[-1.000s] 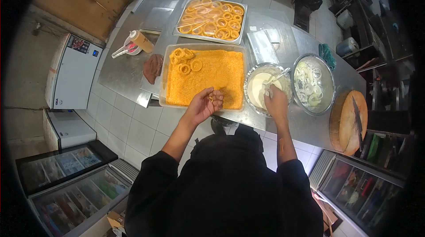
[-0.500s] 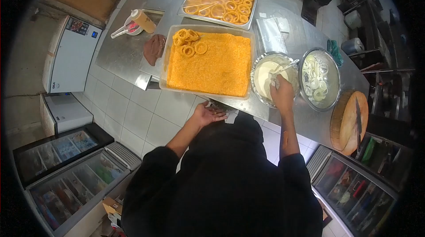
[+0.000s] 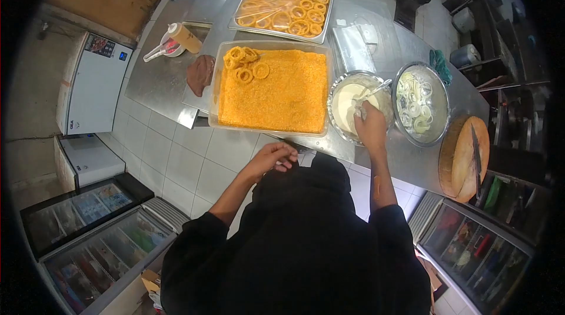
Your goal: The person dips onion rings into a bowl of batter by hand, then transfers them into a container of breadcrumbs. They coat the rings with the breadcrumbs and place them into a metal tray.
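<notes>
My right hand [image 3: 369, 125] is over the metal bowl of pale batter [image 3: 347, 103], its fingers closed at the batter; what they hold is too small to make out. A spoon [image 3: 381, 86] leans in the same bowl. My left hand [image 3: 276, 158] hangs before the table edge, fingers loosely curled with gaps between them, holding nothing. Behind it sits a plastic tub of orange crumbs [image 3: 273, 94], with several coated rings [image 3: 244, 63] at its back left corner. To the right of the batter, a metal bowl [image 3: 438, 120] holds floured onion rings [image 3: 416, 103].
A tray [image 3: 321, 37] of coated rings under plastic film stands behind the tub. A squeeze bottle [image 3: 187, 39], a white strainer [image 3: 172, 46] and a brown cloth [image 3: 200, 73] lie left. On the right are a round board [image 3: 456, 159] with a knife [image 3: 476, 153] and a green cloth [image 3: 440, 66].
My left hand has turned and curled its fingers, which were spread before. My right hand stays at the batter bowl, shifted slightly. The view has moved a little.
</notes>
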`<state>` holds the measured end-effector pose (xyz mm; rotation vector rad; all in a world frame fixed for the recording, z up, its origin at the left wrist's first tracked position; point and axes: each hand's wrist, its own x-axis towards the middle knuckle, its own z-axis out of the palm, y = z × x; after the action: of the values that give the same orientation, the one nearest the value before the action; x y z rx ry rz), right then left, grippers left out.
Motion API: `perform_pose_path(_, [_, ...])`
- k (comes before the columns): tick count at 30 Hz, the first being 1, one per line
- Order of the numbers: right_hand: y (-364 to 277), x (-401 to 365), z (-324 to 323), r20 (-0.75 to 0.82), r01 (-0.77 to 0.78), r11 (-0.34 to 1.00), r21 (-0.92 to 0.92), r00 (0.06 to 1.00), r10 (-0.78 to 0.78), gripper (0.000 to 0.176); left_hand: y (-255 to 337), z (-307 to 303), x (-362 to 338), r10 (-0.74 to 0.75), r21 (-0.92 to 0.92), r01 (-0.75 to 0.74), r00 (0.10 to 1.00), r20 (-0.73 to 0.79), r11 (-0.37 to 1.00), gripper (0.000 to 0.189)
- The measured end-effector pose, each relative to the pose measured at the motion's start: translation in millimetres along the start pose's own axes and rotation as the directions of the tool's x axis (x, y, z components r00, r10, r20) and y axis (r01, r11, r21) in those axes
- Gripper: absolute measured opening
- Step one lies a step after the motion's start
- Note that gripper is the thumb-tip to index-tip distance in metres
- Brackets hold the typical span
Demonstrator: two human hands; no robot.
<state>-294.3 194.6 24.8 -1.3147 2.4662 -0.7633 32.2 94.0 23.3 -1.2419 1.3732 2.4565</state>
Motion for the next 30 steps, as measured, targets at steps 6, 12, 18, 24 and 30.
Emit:
perform_pose_path(6, [-2, 0, -3, 0.009, -0.002, 1.000, 0.013, 1.000, 0.001, 0.031, 57, -17, 20, 0.727, 0.909, 0.009, 0.597, -0.340, 0.417, 0.059])
perform_pose_path(12, [-1, 0, -2, 0.005, -0.006, 1.000, 0.015, 1.000, 0.006, 0.032, 66, -17, 52, 0.515, 0.951, 0.220, 0.801, -0.304, 0.219, 0.090])
perform_pose_path(18, [-2, 0, -3, 0.028, -0.031, 0.999, 0.008, 0.999, 0.031, 0.032, 58, -28, 80, 0.499, 0.954, 0.095, 0.835, -0.233, 0.285, 0.082])
perform_pose_path(24, [-4, 0, -5, 0.028, -0.037, 0.999, 0.026, 0.999, 0.036, 0.032, 70, -41, 98, 0.588, 0.826, -0.215, 0.792, -0.164, 0.521, 0.050])
perform_pose_path(30, [-2, 0, -3, 0.005, -0.029, 0.999, 0.023, 1.000, 0.029, 0.030, 95, -8, 100, 0.760, 0.942, -0.179, 0.641, -0.107, 0.284, 0.033])
